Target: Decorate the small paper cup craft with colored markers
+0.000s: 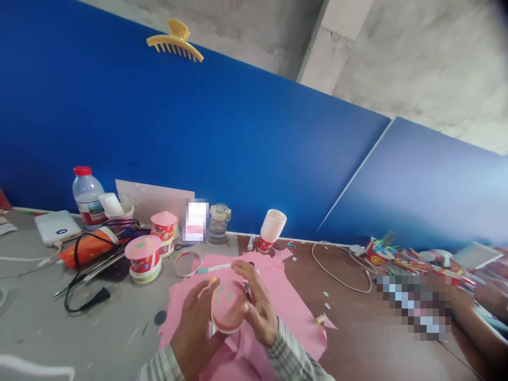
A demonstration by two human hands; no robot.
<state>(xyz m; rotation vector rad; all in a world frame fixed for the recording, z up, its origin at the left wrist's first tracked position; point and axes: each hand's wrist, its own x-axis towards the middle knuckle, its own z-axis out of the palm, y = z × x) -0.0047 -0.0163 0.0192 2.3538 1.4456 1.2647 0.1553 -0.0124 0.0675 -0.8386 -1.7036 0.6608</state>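
Between my hands is a small paper cup (228,308) topped with a round of pink paper that carries green marks. My left hand (193,319) is curled around its left side. On the other side my right hand (259,306) grips it, thumb against the edge of the pink top and fingers reaching along the far side. Something small and yellow shows by my left fingertips. Under both hands lie overlapping sheets of pink paper (291,312). A white and teal pen (215,268) rests on the paper just beyond, near a roll of clear tape (188,264).
Pink-topped cups (143,255), a black cable (81,307) and a bottle (89,198) stand or lie left. Stacked white cups (273,227) and a glass jar (218,225) are at the back, before a blue partition (238,148). Another person's arm (472,323) reaches in from the right.
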